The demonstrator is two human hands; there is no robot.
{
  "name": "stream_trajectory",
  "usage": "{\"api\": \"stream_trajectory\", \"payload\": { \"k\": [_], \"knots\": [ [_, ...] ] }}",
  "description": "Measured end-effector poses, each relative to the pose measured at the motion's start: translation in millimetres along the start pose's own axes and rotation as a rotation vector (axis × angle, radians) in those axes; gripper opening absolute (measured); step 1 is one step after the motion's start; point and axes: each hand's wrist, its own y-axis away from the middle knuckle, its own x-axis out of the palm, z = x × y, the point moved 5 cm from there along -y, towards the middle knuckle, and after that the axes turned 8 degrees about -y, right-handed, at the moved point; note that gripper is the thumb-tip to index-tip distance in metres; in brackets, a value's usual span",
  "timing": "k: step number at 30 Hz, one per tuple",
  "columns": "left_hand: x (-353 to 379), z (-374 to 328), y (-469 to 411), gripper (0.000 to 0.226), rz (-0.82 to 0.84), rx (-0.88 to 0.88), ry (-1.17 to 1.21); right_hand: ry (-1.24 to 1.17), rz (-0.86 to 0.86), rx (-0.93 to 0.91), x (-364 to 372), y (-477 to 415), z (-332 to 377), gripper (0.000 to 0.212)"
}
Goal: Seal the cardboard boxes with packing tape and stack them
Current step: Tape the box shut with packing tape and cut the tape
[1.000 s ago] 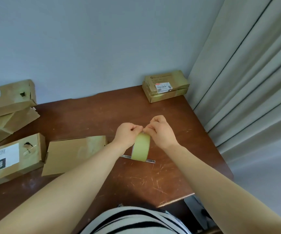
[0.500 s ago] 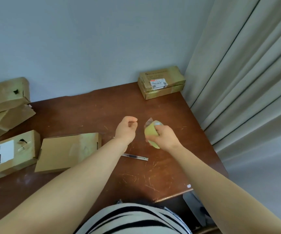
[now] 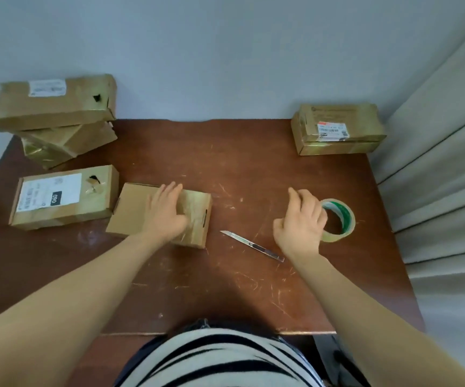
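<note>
Cardboard boxes lie in several places on the brown worktop. One flat box sits left of the middle. The left hand rests on its top with the fingers straight and close together. This hand is blurred and covers the middle of the box, so what is under it is hidden.

Just beside it on the left lies a labelled box with a torn hole. At the back left a top box sits crookedly on a lower box, which it partly hides. In the back right corner is a right stack of two boxes.

The tape roll lies flat near the right edge. The right hand covers its left rim with bent fingers. Their tips are hidden, so I cannot tell if they pinch the roll or only touch it. A utility knife lies between the hands. A curtain on the right is cut off by the frame.
</note>
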Motion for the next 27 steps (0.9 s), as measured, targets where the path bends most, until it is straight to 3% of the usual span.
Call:
{"api": "stream_trajectory", "payload": {
  "k": [4, 8, 10, 13, 17, 20, 22, 24, 27],
  "knots": [
    [9, 33, 0, 0.13, 0.286, 0.108, -0.421, -0.185, 0.363, -0.332, 44, 3, 99, 0.052],
    [6, 52, -7, 0.141, 0.277, 0.185, -0.559, -0.068, 0.588, -0.465, 95, 8, 156, 0.058],
    [11, 56, -10, 0.136, 0.277, 0.219, -0.55, 0.048, 0.616, -0.462, 114, 9, 160, 0.063],
    [17, 60, -11, 0.131, 0.24, 0.232, -0.506, 0.157, 0.499, -0.492, 125, 12, 160, 0.07],
    [17, 65, -13, 0.132, 0.256, 0.263, -0.396, 0.102, 0.5, -0.506, 127, 15, 162, 0.08],
    [7, 78, -11, 0.135, 0.213, 0.204, -0.216, -0.086, 0.388, -0.289, 118, 10, 153, 0.087],
    [-1, 96, -6, 0.131, 0.111, 0.032, -0.119, -0.192, 0.233, -0.031, 107, 10, 142, 0.085],
    [-4, 108, 1, 0.119, 0.033, -0.14, 0.006, -0.217, 0.264, 0.213, 107, 16, 135, 0.072],
    [-9, 101, 5, 0.106, 0.014, -0.221, 0.154, -0.382, 0.335, 0.412, 113, 22, 137, 0.056]
  ]
}}
